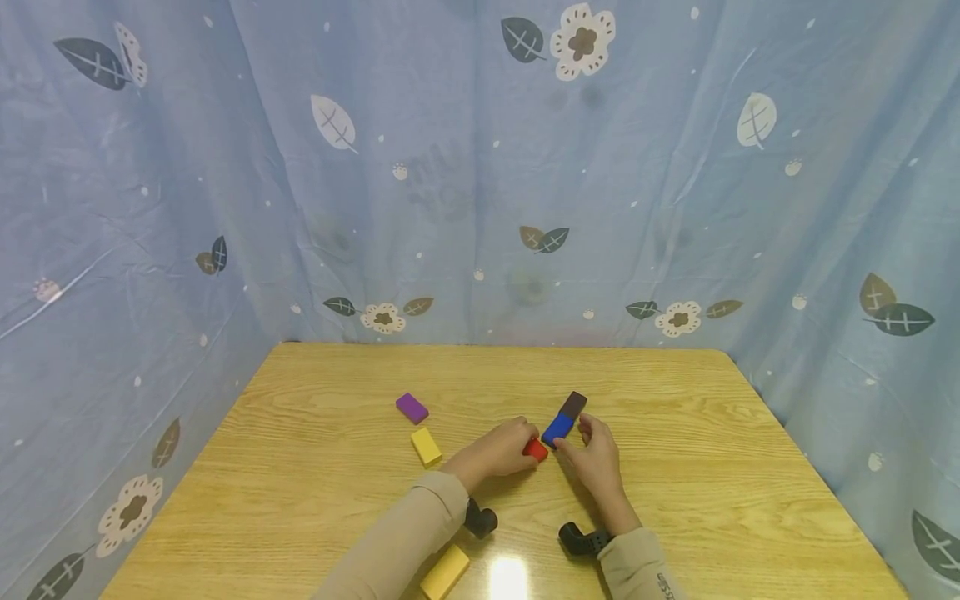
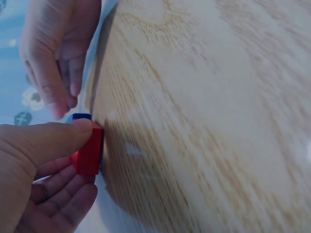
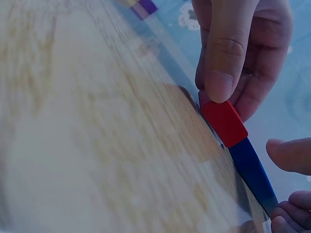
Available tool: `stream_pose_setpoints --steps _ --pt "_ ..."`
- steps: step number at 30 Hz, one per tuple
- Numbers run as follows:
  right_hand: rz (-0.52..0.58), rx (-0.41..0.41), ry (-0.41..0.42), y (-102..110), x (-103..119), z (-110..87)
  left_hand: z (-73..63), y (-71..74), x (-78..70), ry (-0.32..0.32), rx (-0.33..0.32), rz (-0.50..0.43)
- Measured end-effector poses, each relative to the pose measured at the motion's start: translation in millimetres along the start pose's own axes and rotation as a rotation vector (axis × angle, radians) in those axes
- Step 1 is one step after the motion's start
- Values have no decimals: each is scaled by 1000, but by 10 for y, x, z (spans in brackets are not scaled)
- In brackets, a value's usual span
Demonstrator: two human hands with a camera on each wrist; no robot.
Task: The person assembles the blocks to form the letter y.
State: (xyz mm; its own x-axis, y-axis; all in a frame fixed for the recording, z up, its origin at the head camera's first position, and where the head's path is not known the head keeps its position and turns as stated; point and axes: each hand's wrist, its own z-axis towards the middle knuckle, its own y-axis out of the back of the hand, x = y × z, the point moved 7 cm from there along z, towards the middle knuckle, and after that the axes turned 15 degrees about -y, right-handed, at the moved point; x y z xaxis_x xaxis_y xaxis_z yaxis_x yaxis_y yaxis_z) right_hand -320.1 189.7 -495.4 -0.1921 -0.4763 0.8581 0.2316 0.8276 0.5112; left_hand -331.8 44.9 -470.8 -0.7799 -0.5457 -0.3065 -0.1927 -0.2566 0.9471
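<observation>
- Your left hand (image 1: 501,450) pinched the red block (image 1: 536,451) between thumb and fingers, just left of your right hand (image 1: 598,461).
- That right hand was loosely spread, thumb apart from fingers, beside the blue block (image 1: 557,428); contact could not be told.
- A dark brown block (image 1: 573,405) met the blue block's far end, just beyond your right hand.
- Left of your left hand lay a yellow block (image 1: 427,447), a purple block (image 1: 412,408) farther out.
- Behind that hand sat a tan-yellow block (image 1: 446,572).
</observation>
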Motion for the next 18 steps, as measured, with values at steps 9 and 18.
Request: stream_pose_setpoints --steps 9,18 --pt "0 8 -10 -1 -5 2 21 -17 3 4 -14 -19" --pt "3 3 1 0 -11 18 58 -9 -20 7 -25 -22"
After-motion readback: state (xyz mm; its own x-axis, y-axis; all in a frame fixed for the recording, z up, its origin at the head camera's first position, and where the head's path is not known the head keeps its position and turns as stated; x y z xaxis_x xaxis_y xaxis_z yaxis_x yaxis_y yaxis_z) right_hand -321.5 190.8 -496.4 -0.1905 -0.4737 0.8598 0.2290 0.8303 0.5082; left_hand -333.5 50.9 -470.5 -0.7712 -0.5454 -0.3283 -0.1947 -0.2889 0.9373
